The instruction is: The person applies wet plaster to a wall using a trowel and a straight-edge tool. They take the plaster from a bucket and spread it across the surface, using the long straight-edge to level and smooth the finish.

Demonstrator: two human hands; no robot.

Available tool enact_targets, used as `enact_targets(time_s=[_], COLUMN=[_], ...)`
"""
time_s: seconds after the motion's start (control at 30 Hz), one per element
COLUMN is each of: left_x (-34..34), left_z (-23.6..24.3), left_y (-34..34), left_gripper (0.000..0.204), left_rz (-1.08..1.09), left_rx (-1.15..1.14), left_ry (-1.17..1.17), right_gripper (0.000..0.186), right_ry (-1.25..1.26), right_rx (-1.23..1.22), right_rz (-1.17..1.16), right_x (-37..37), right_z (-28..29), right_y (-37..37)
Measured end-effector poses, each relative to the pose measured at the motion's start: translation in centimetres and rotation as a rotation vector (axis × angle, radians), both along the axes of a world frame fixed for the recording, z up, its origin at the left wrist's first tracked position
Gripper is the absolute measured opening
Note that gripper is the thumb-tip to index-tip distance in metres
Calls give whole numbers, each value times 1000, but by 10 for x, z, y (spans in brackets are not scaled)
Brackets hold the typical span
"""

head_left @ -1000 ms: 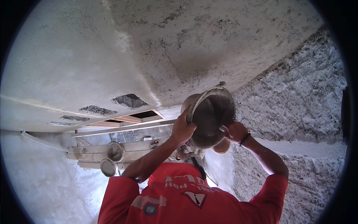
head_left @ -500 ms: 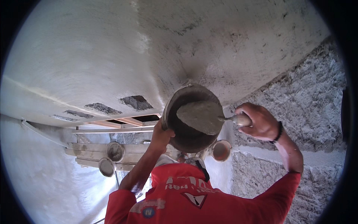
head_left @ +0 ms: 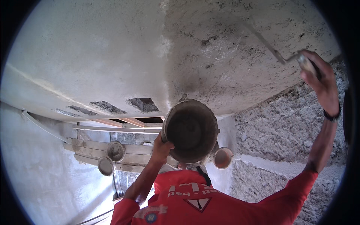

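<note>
My left hand (head_left: 162,150) is closed on the rim of a round, mortar-caked bucket (head_left: 210,142), held up in front of my chest with its mouth showing and dark inside. Out to the upper right, my right hand (head_left: 321,80) grips the pale handle of a trowel (head_left: 265,42). The trowel's blade appears nearly edge-on and slightly blurred, against or very near the grey plastered surface (head_left: 225,63). That surface looks rough, wet and pitted around the blade, and smoother on the left. Whether mortar remains on the blade's far side is hidden.
Below are wooden planks (head_left: 88,149) with two small buckets, one (head_left: 116,151) behind the other (head_left: 106,166). Another bucket (head_left: 223,158) stands right of the held one. A rough, unplastered wall (head_left: 277,127) rises on the right. Several dark recesses (head_left: 143,104) mark the plaster's lower edge.
My right hand has swung up and right with the trowel, carrying it from over the bucket to the plastered surface. The mortar-loaded blade now shows edge-on. The bucket sits slightly lower in view.
</note>
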State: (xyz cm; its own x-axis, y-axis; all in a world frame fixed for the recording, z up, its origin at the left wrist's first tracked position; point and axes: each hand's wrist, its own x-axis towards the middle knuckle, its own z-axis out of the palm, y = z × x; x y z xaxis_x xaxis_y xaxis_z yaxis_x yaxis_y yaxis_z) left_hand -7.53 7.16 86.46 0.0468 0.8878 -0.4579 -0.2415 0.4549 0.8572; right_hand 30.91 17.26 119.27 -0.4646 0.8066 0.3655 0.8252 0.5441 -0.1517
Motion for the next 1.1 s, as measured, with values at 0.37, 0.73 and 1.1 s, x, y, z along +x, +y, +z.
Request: enact_targets(time_s=[0.37,0.73,1.1], left_x=[34,78,53], left_z=[18,69,52], left_y=[24,38,44], left_gripper=[66,78,74], left_rz=[-283,-448,-334], left_rx=[221,340,308], left_ry=[232,577,314], right_gripper=[22,17,41], right_ry=[-479,-487,79], right_rx=[-599,-379,-661], right_rz=[-11,-68,-49], right_x=[-32,-51,-42], right_z=[-164,-255,-295], right_y=[-76,-79,-110])
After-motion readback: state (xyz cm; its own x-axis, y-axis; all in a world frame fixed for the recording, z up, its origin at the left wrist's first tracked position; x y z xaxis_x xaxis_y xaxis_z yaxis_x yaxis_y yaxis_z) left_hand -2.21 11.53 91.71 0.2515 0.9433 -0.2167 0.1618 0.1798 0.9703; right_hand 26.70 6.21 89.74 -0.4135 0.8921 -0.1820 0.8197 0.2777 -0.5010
